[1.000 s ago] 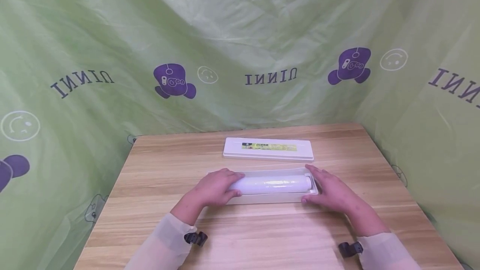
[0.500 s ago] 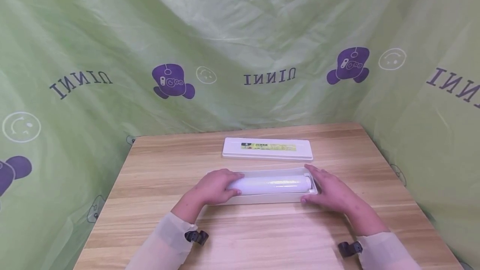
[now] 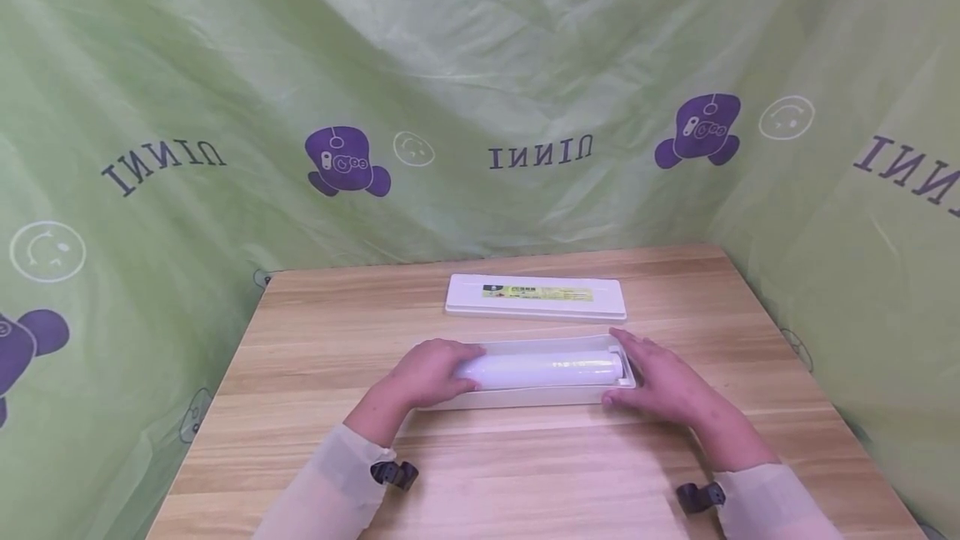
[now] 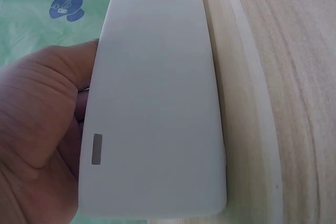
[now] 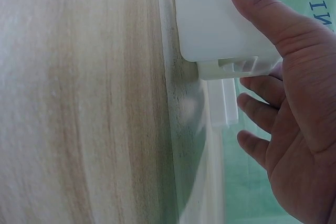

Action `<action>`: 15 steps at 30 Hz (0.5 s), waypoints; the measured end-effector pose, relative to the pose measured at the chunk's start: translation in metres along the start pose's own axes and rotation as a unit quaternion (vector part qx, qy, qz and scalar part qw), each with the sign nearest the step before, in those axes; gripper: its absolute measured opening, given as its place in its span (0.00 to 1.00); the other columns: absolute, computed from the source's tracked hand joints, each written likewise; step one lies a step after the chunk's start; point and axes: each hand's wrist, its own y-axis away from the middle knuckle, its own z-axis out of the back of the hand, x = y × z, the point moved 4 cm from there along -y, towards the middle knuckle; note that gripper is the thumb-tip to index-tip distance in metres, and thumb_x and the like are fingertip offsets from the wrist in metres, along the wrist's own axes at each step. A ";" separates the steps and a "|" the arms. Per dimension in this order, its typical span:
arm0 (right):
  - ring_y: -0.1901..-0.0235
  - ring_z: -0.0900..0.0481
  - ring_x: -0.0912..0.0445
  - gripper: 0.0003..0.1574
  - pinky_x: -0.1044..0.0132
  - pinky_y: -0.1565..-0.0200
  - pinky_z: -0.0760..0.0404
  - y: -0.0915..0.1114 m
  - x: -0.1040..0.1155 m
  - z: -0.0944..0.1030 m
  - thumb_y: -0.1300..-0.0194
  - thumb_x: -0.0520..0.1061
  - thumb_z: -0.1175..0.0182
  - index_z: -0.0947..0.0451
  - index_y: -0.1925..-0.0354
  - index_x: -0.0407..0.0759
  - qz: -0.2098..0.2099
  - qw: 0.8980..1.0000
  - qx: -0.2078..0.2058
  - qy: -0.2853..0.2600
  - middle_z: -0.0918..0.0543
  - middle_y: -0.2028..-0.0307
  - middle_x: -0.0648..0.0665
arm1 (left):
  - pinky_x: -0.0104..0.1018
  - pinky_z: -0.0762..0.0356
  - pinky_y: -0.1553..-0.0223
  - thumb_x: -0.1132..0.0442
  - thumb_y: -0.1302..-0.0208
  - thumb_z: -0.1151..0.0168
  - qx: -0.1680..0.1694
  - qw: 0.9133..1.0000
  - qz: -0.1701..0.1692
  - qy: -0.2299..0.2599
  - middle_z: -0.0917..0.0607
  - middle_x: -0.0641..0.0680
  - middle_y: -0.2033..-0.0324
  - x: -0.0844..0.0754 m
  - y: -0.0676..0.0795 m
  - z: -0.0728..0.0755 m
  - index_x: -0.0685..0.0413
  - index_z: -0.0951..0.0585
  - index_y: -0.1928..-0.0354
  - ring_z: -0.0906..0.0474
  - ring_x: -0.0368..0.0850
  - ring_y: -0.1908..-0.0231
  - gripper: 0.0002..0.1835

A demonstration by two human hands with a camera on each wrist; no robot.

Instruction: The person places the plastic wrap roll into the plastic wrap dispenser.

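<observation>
A roll of cling film (image 3: 540,370) lies lengthwise in a long white box (image 3: 525,398) whose top is uncovered. My left hand (image 3: 427,373) covers the roll's left end, its thumb and fingers on either side of it. In the left wrist view, the box's front wall (image 4: 152,103) hides those fingertips. At the other end, my right hand (image 3: 660,382) grips the box. The right wrist view shows the thumb (image 5: 262,6) against the box's front wall and the other fingers reaching behind.
Behind the box lies a flat white lid (image 3: 536,297) with a yellow-green label. The wooden table (image 3: 360,298) meets a green curtain (image 3: 450,215) at its back. A small black device (image 3: 701,497) sits at each wrist.
The bright reflection on the roll has slid to the right. My left hand has shifted very slightly, while the right hand and the box stay in place.
</observation>
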 end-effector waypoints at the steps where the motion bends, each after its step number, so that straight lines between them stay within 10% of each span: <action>1: 0.31 0.35 0.25 0.73 0.29 0.32 0.37 0.000 0.000 0.000 0.49 0.73 0.25 0.44 0.20 0.41 0.000 1.000 0.000 0.000 0.33 0.27 0.30 | 0.48 0.19 0.40 0.49 0.34 0.28 0.001 1.000 0.003 0.001 0.13 0.52 0.42 0.001 0.000 -0.001 0.51 0.19 0.33 0.16 0.50 0.44 0.30; 15: 0.31 0.36 0.24 0.72 0.29 0.32 0.37 -0.001 -0.001 -0.001 0.49 0.73 0.25 0.44 0.19 0.42 -0.004 1.000 0.004 -0.005 0.31 0.28 0.29 | 0.46 0.19 0.40 0.46 0.41 0.23 -0.033 0.998 0.025 0.047 0.12 0.51 0.45 0.009 0.002 -0.005 0.49 0.17 0.36 0.16 0.49 0.45 0.32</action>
